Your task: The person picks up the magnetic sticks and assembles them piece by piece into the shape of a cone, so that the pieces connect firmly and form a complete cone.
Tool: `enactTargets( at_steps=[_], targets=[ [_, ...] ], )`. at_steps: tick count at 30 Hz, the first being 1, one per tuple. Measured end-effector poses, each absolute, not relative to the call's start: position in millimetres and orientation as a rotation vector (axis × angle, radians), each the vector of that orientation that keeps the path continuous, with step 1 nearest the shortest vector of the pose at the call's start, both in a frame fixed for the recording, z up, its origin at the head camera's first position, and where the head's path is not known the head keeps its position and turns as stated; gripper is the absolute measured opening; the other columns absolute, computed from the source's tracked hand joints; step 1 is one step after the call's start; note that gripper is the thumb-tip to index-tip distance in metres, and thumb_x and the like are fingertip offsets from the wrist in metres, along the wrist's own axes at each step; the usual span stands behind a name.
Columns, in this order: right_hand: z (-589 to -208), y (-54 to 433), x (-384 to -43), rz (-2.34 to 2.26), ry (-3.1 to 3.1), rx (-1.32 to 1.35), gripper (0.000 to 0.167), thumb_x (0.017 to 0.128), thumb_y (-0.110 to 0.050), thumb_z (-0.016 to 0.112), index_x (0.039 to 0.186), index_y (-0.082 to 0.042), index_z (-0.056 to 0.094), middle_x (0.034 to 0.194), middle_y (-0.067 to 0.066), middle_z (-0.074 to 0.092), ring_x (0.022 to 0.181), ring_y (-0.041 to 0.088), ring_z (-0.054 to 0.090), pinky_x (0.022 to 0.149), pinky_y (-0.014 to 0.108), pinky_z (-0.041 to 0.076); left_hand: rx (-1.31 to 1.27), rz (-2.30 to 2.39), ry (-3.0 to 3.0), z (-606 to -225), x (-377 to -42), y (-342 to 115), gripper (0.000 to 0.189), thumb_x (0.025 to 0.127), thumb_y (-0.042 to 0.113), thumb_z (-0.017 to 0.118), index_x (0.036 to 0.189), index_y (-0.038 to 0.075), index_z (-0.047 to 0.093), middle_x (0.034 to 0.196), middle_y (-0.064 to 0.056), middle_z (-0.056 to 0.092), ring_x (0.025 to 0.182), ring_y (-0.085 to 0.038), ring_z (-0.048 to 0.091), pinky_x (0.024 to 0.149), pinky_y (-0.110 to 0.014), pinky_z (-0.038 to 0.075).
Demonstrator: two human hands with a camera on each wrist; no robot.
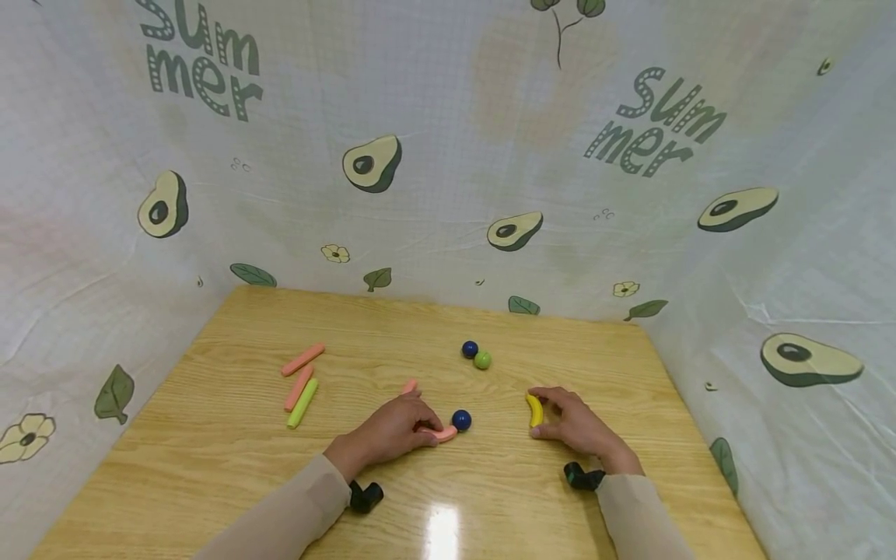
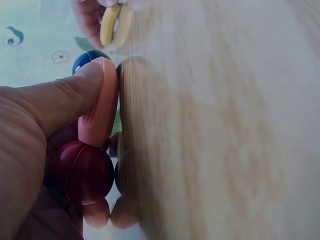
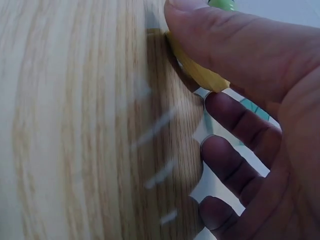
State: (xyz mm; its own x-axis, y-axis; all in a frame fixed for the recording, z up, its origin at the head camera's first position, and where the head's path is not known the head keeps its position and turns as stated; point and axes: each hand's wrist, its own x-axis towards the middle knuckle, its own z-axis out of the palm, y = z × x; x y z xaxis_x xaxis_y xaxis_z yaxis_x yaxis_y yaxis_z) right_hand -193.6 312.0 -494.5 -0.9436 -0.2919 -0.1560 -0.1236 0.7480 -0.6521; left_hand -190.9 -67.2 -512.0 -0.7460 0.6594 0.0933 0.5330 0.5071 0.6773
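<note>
My left hand pinches a curved pink stick low over the wooden table. One end of the stick lies against a blue ball. At its other end, in the left wrist view, sits a dark red ball that the hand hides from the head view. Further right, my right hand grips a curved yellow stick between thumb and fingertips. The right wrist view shows only part of this yellow piece, behind the thumb.
Beyond the left hand pokes out a pink stick. Two pink sticks and a yellow-green stick lie at the left. Further back, a second blue ball touches a green ball. Patterned cloth surrounds the table.
</note>
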Motion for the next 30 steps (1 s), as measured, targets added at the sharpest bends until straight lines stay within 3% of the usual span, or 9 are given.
enactTargets(
  at_steps=[3,7,14,21,25,30],
  targets=[
    [-494.6,311.8,-194.5,-0.946,2.708,-0.340,0.072,0.090,-0.035,0.086,0.151,-0.014,0.055,0.144,0.015,0.057,0.125,0.036,0.052,0.108,0.058,0.043,1.026,1.056,2.571,-513.0,-190.9,-67.4,0.017,0.098,0.022,0.077,0.113,0.018,0.082,0.098,0.016,0.073,0.096,0.002,0.063,0.130,-0.047,0.024],
    [-492.8,311.9,-197.0,-0.911,2.703,-0.369,0.078,0.089,-0.033,0.087,0.155,-0.013,0.051,0.130,0.008,0.059,0.113,0.024,0.051,0.101,0.050,0.044,1.027,1.050,2.573,-513.6,-191.2,-67.4,0.017,0.098,0.022,0.077,0.113,0.018,0.082,0.098,0.017,0.073,0.096,0.002,0.063,0.130,-0.047,0.024],
    [-489.6,314.2,-200.7,-0.902,2.645,-0.392,0.077,0.088,-0.029,0.088,0.153,-0.011,0.052,0.123,0.005,0.059,0.111,0.023,0.052,0.099,0.046,0.045,1.024,1.056,2.567,-512.5,-191.5,-66.0,0.017,0.097,0.023,0.078,0.113,0.019,0.082,0.097,0.018,0.073,0.094,0.002,0.062,0.129,-0.047,0.025],
    [-492.0,316.1,-203.2,-1.004,2.603,-0.426,0.072,0.087,-0.022,0.089,0.147,-0.007,0.053,0.115,0.009,0.058,0.092,0.022,0.051,0.078,0.028,0.043,1.019,1.059,2.560,-512.5,-191.3,-66.5,0.016,0.098,0.022,0.078,0.113,0.020,0.082,0.097,0.018,0.073,0.093,0.003,0.062,0.129,-0.048,0.025],
    [-495.7,313.1,-201.6,-1.027,2.656,-0.357,0.073,0.087,-0.026,0.089,0.148,-0.009,0.052,0.117,0.009,0.060,0.087,0.020,0.051,0.076,0.029,0.043,1.016,1.060,2.552,-512.6,-191.4,-66.9,0.016,0.098,0.022,0.077,0.113,0.020,0.082,0.096,0.018,0.073,0.095,0.002,0.062,0.130,-0.047,0.024],
    [-504.8,303.8,-196.8,-1.010,2.779,-0.254,0.075,0.087,-0.035,0.089,0.149,-0.013,0.054,0.124,0.006,0.061,0.097,0.021,0.049,0.086,0.038,0.043,1.030,1.046,2.565,-511.7,-191.5,-67.6,0.016,0.098,0.021,0.077,0.113,0.018,0.082,0.097,0.016,0.074,0.096,0.001,0.063,0.129,-0.048,0.025]
  ],
)
